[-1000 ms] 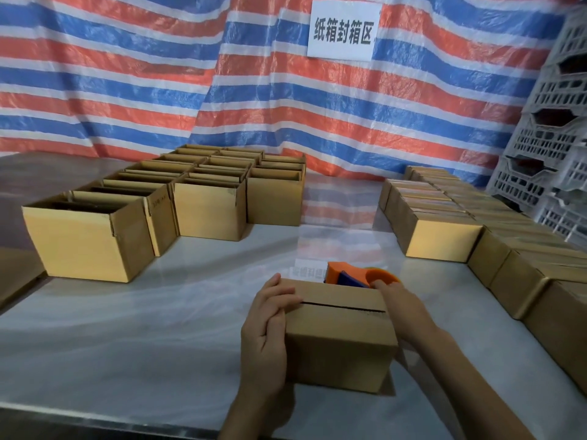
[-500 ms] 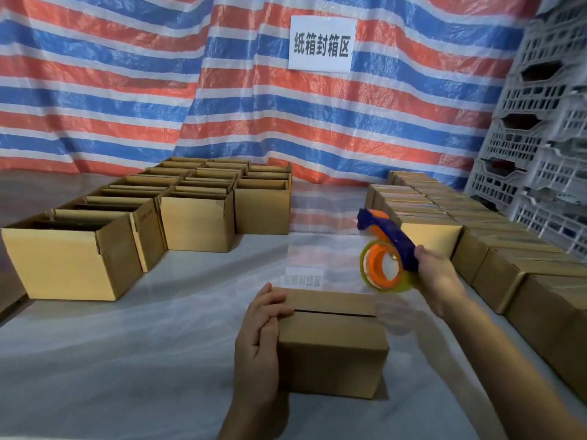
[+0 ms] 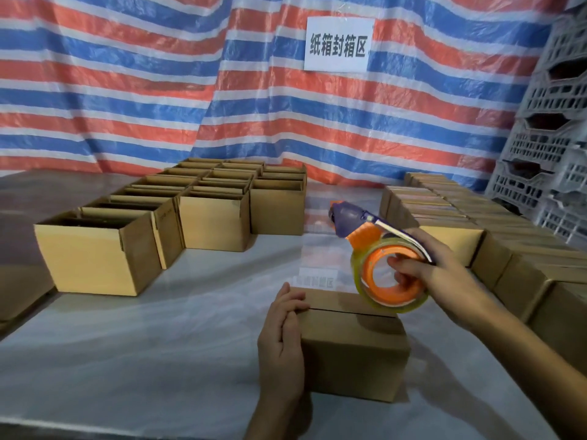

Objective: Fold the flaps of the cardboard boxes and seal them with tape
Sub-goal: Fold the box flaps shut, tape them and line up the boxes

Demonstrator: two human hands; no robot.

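Observation:
A small cardboard box (image 3: 352,350) lies on the table in front of me, its flaps folded down with a dark seam across the top. My left hand (image 3: 281,341) rests flat against the box's left side, fingertips on the top edge. My right hand (image 3: 444,281) grips a tape dispenser (image 3: 381,268) with an orange core, a clear tape roll and a purple-blue head. The dispenser hangs just above the right end of the box top, its head pointing up and to the left.
Several open boxes (image 3: 197,211) stand in rows at the left and back. Closed boxes (image 3: 495,246) line the right side of the white table (image 3: 143,344). White plastic crates (image 3: 552,131) are stacked at the far right. A striped tarp with a sign (image 3: 338,44) hangs behind.
My right hand lifted the tape dispenser from behind the box, raised it to the right, then brought it down over the box's right end. My left hand stayed on the box.

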